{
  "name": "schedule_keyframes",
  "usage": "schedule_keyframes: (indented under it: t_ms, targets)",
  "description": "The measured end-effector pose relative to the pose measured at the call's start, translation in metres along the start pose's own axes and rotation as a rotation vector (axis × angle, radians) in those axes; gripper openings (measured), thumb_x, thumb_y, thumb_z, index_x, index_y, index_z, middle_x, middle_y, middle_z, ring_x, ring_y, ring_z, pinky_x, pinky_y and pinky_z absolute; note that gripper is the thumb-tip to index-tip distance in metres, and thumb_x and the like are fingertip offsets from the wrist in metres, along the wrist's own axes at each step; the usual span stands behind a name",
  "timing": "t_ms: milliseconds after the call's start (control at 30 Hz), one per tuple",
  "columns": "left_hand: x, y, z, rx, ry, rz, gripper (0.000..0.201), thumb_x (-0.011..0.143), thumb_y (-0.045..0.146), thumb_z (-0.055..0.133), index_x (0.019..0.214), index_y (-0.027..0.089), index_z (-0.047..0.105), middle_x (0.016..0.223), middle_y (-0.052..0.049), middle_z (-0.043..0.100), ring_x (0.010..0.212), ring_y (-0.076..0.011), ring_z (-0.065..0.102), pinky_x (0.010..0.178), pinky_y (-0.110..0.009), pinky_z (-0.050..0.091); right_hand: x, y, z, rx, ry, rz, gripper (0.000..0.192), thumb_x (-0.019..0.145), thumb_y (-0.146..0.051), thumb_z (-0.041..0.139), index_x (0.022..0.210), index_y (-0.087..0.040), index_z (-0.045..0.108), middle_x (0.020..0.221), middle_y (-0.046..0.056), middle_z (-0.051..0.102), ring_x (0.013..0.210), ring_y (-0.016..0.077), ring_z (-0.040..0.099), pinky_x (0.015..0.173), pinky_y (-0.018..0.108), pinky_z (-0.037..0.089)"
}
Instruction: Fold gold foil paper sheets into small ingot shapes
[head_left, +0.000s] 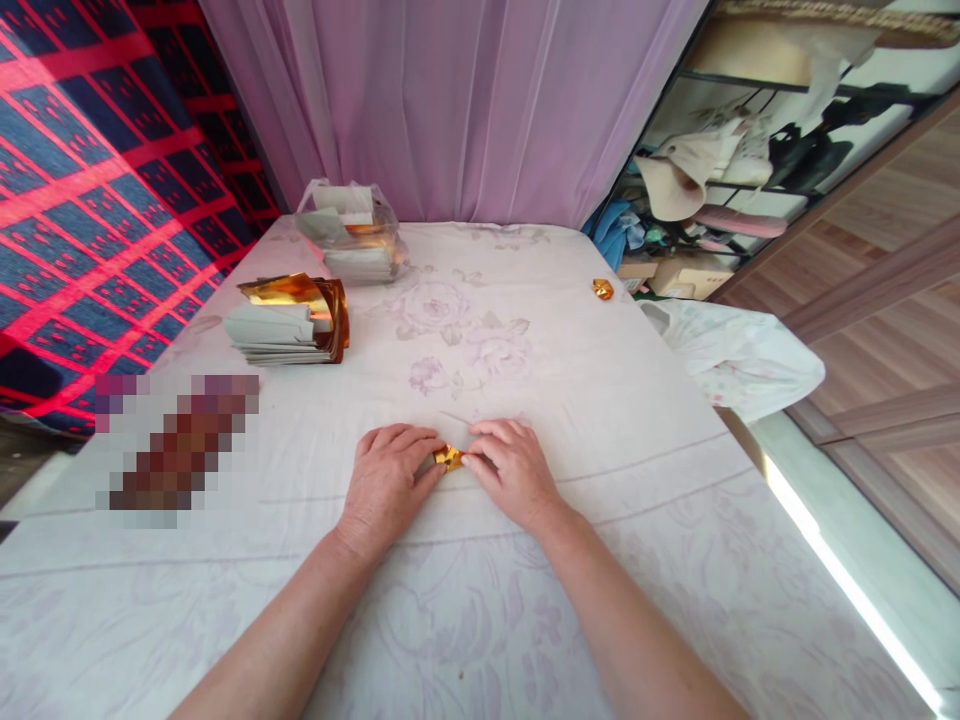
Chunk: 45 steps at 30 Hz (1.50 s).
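My left hand (386, 483) and my right hand (512, 467) rest side by side on the white flowered sheet (480, 330). Between their fingertips they pinch a small folded piece of gold foil paper (448, 457), most of it hidden by the fingers. Both hands press it down against the sheet at the middle of the bed.
A stack of gold-and-grey foil sheets (291, 318) lies at the left, a clear plastic bag of more sheets (352, 235) behind it. One small folded gold piece (602, 289) sits near the right edge. A white cloth (739, 355) hangs off the right side; a blurred patch lies at left.
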<state>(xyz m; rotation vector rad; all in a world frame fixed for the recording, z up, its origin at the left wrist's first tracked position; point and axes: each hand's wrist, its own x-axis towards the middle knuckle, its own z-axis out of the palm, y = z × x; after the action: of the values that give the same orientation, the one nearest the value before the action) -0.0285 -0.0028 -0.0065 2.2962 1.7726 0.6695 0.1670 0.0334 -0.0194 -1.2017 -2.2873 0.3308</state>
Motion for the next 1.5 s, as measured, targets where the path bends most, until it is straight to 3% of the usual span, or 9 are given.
schedule_keyframes:
  t_ms: [433,700,1500]
  targets:
    - [0.0,0.001,0.0,-0.01,0.003,0.0,0.016,0.088,0.031,0.063,0.102,0.027,0.07,0.112,-0.001,0.071,0.107,-0.0253,0.059,0.092,-0.045,0.039,-0.001,-0.012,0.011,-0.018,0.116,0.197,0.012,0.078,-0.021,0.066,0.066,-0.023,0.065,0.112,0.007,0.067,0.102,0.0252,0.059,0.088,0.042,0.042]
    - [0.0,0.002,0.001,-0.018,0.025,-0.008,0.018,0.086,0.039,0.066,0.098,0.026,0.071,0.11,-0.002,0.072,0.106,-0.0263,0.059,0.093,-0.046,0.04,-0.002,-0.014,0.011,-0.049,0.117,0.203,0.012,0.076,-0.023,0.068,0.065,-0.022,0.064,0.112,0.008,0.067,0.103,0.0261,0.059,0.087,0.042,0.041]
    - [0.0,0.01,0.001,0.041,0.036,-0.025,0.015,0.086,0.037,0.065,0.095,0.026,0.071,0.109,-0.003,0.072,0.103,-0.0268,0.06,0.097,-0.05,0.037,-0.003,-0.015,0.013,-0.058,0.109,0.237,0.014,0.079,-0.026,0.069,0.068,-0.023,0.062,0.114,0.007,0.067,0.105,0.0263,0.057,0.088,0.042,0.04]
